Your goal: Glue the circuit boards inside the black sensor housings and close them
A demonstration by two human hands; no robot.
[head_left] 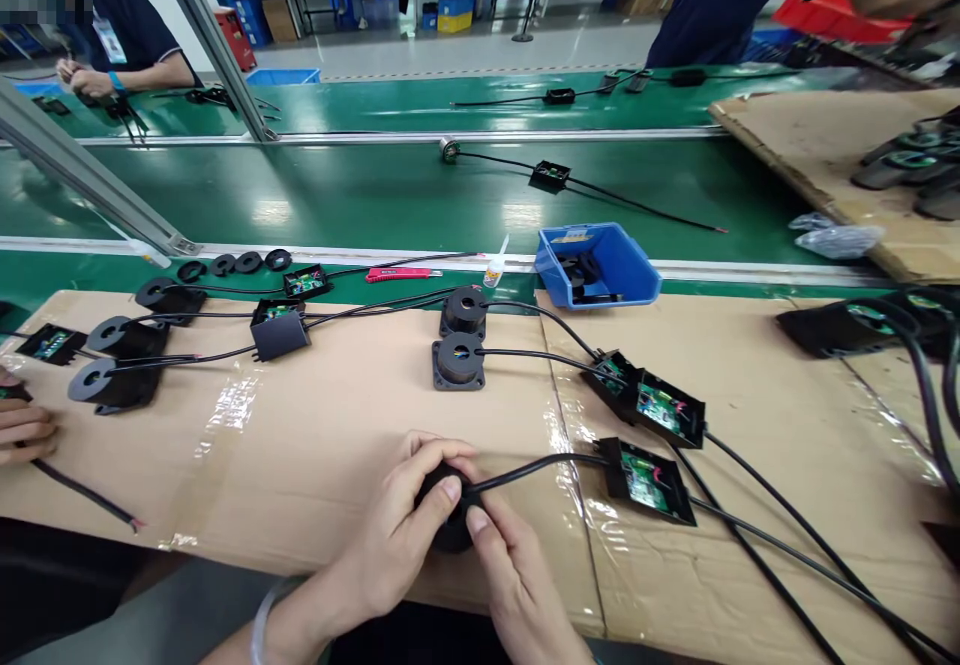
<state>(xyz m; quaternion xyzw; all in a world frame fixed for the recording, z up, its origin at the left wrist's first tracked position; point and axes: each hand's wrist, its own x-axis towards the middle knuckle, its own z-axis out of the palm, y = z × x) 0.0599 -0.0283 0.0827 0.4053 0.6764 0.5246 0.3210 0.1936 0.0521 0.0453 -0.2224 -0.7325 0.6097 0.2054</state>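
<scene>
Near the front edge of the cardboard, my left hand [401, 520] and my right hand [502, 545] are closed around a round black housing [450, 530]. Both thumbs press on its top, and the fingers hide much of its sides. From the housing a black cable runs right to an uncovered black box [646, 480] with a green circuit board inside. Two similar black housings [459, 357] with square flanges stand just beyond my hands. Their cables lead to two more uncovered boxes [670, 407], which lie close together at the right.
Cardboard [337, 425] covers the bench. A blue bin [600, 260] with black parts, a small bottle [495, 267] and a red cutter [403, 274] stand along the back. More housings [120, 375] lie left, beside another person's hand [26, 425]. Beyond runs a green conveyor [337, 185].
</scene>
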